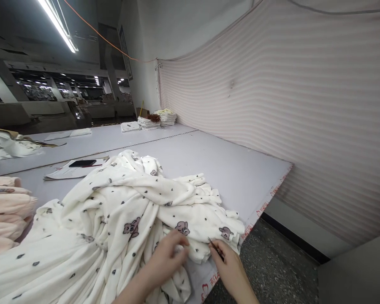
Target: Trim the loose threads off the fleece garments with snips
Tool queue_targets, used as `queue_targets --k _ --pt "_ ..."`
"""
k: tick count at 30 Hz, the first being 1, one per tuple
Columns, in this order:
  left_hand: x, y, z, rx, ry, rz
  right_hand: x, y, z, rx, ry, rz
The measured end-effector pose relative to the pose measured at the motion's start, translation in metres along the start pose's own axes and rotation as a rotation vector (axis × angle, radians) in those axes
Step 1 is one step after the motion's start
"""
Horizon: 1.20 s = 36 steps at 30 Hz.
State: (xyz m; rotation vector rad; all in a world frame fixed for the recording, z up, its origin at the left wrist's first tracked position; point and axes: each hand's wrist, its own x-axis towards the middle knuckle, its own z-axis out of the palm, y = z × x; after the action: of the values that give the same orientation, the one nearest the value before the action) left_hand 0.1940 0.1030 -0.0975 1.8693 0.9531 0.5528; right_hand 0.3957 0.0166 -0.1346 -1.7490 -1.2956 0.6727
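In the head view, white cloth (126,207) with bears and small dark marks lies in a large, gathered heap on the near part of the worktop (237,169), spreading from the near left to the right edge. The hands are at its near right side. The right hand (229,264) grasps a slim, dark, pointed tool (219,252) between thumb and fingers, its tip pointing far and left, just beside a fold of the cloth. The left hand (167,255) is at the cloth to the left of the tool, fingers bent; I cannot tell whether it pinches any fabric.

To the left of the heap lies peach cloth (6,211) in folds. Farther off, just beyond the white cloth, a black phone (82,163) rests on paper (58,172). At the far left is a loose white pile (11,145), with flat sheets (80,132) to its right. Near the far edge, small stacks (149,123) stand close together, something brown on one of them. A striped curtain (272,84) hangs along the right side, above the speckled floor (269,261). A lit tube lamp (58,25) hangs at the far left, beside an orange cord (104,37)
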Motion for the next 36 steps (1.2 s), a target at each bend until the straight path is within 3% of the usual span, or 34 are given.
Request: queue_targets --k 3,6,11,15,19,22,24,26,30,34,36 --pt "0.011 -0.006 0.034 0.115 -0.066 0.021 0.004 0.002 0.007 0.043 -0.021 -0.035" --pt "0.017 -0.012 0.044 0.136 -0.058 0.032 0.003 0.004 0.010 0.106 -0.075 -0.076" --pt "0.011 -0.009 0.015 -0.016 -0.086 0.055 0.008 0.004 0.020 0.256 -0.072 -0.054" --pt "-0.001 -0.003 -0.007 -0.187 -0.072 -0.035 0.012 -0.006 0.029 0.461 -0.098 -0.013" --pt "-0.006 -0.001 -0.022 -0.516 -0.025 -0.144 0.010 -0.022 0.038 0.641 -0.142 0.045" --pt "-0.007 -0.001 -0.033 -0.580 -0.034 -0.159 0.008 -0.031 0.040 0.695 -0.159 0.090" --pt "-0.009 0.000 -0.040 -0.483 -0.060 -0.183 0.006 -0.036 0.039 0.696 -0.153 0.112" --pt "-0.013 0.005 -0.043 -0.240 -0.084 -0.159 0.005 -0.040 0.036 0.676 -0.142 0.127" --pt "-0.022 0.020 -0.033 0.156 -0.028 0.028 0.003 -0.050 0.033 0.568 -0.149 0.047" --pt "-0.023 0.024 -0.016 0.158 0.060 0.191 0.000 -0.057 0.034 0.423 -0.105 -0.062" --pt "-0.023 0.020 -0.012 0.061 0.073 0.152 -0.002 -0.058 0.034 0.366 -0.074 -0.110"
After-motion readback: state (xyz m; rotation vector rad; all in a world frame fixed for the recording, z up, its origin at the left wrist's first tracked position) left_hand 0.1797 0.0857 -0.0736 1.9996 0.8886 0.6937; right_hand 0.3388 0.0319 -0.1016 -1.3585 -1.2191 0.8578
